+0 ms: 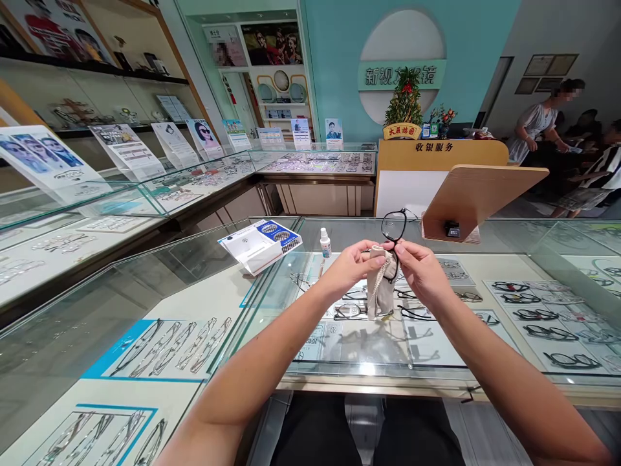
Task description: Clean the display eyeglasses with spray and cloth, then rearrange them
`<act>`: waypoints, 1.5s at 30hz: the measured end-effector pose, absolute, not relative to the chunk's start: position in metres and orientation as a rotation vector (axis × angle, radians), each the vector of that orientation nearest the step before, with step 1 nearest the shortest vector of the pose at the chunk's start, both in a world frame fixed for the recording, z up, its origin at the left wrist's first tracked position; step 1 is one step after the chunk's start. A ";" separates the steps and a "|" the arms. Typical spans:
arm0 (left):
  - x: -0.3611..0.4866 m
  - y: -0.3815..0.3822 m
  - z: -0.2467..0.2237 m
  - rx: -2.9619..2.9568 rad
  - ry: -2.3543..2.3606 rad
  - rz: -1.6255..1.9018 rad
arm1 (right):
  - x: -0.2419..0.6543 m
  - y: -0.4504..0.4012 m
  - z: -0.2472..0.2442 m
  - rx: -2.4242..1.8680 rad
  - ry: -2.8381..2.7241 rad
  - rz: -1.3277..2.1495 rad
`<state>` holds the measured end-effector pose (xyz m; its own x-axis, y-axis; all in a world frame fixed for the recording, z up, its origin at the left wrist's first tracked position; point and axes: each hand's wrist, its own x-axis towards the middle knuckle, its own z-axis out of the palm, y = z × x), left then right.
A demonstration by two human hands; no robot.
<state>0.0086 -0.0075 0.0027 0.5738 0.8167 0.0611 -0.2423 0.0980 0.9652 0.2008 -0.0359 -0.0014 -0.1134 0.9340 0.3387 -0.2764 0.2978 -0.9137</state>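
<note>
Bare forearms (272,346) stretch above the glass table (339,374). The left grip (353,266) is closed on a beige pouch (381,299); the right grip (425,270) pinches black glasses (394,226), one lens above the other

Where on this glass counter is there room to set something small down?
The glass top looks free along its front edge, between the forearms, and left of the folded card. Crowded farther back: spray bottle, wooden stand, left hand and right hand holding pouch and eyeglasses.
</note>
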 end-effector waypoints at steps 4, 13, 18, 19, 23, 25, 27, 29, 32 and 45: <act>0.012 -0.010 0.001 1.230 0.528 0.779 | 0.200 -0.037 -0.003 -0.697 -1.249 1.200; 0.012 -0.013 0.000 1.322 0.456 0.805 | 0.200 -0.039 0.003 -0.757 -1.189 1.244; 0.011 -0.015 0.005 1.441 0.458 0.764 | 0.202 -0.042 0.006 -0.745 -1.188 1.299; 0.012 -0.016 0.005 1.440 0.471 0.767 | 0.201 -0.042 0.007 -0.736 -1.180 1.306; 0.017 -0.021 0.007 1.405 0.473 0.900 | 0.197 -0.041 0.012 -0.709 -1.164 1.257; 0.022 -0.022 0.014 1.406 0.485 1.025 | 0.194 -0.038 0.022 -0.681 -1.202 1.222; 0.029 -0.022 0.028 1.434 0.502 1.169 | 0.190 -0.033 0.038 -0.643 -1.276 1.172; 0.036 -0.021 0.049 1.467 0.498 1.319 | 0.186 -0.028 0.059 -0.601 -1.351 1.078; 0.041 -0.016 0.087 1.503 0.445 1.490 | 0.179 -0.023 0.094 -0.523 -1.386 0.925; 0.023 -0.006 0.111 1.643 0.362 1.343 | 0.176 -0.025 0.126 -0.423 -1.403 0.952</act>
<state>0.0229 -0.0057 0.1115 0.3535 0.7197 0.5975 -0.3224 -0.5059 0.8001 0.1758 -0.0252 0.1260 -0.1070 0.7651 0.6350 -0.3076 0.5818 -0.7529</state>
